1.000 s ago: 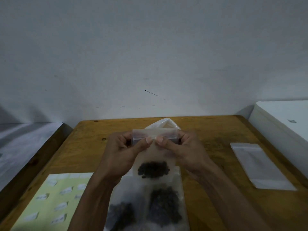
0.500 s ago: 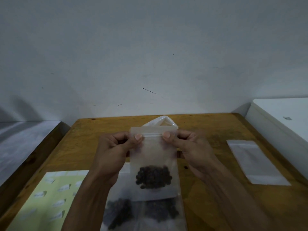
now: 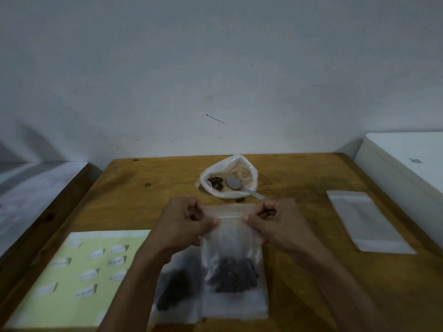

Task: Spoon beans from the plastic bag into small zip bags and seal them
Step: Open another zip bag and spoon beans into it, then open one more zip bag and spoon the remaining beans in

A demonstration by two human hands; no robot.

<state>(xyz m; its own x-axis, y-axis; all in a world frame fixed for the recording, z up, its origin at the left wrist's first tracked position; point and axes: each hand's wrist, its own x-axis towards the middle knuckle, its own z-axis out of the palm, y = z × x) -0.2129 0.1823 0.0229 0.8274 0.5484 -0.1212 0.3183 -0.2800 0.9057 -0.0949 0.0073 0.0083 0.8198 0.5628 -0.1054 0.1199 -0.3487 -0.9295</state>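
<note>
Wooden table (image 3: 299, 178): both hands (image 3: 189, 224) (image 3: 279, 224) pinch a bean-filled zip bag (image 3: 233, 259); plastic bag (image 3: 229, 179) holds beans, spoon (image 3: 233, 183).

No readable text anywhere. Small white labels (image 3: 89, 274) on the yellow-green sheet (image 3: 48, 305), lower left of the frame, too blurred to read. Small grey mark (image 3: 417, 160) on the white box (image 3: 405, 149), right edge, illegible.

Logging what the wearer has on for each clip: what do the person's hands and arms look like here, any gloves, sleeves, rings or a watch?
Both are bare. The left hand and right hand have no gloves, and I can see no rings. The forearms run bare down to the bottom edge of the picture, with no sleeve, watch or band showing. Fingernails look short and unpainted. The light is dim, so fine marks could be missed.
</note>
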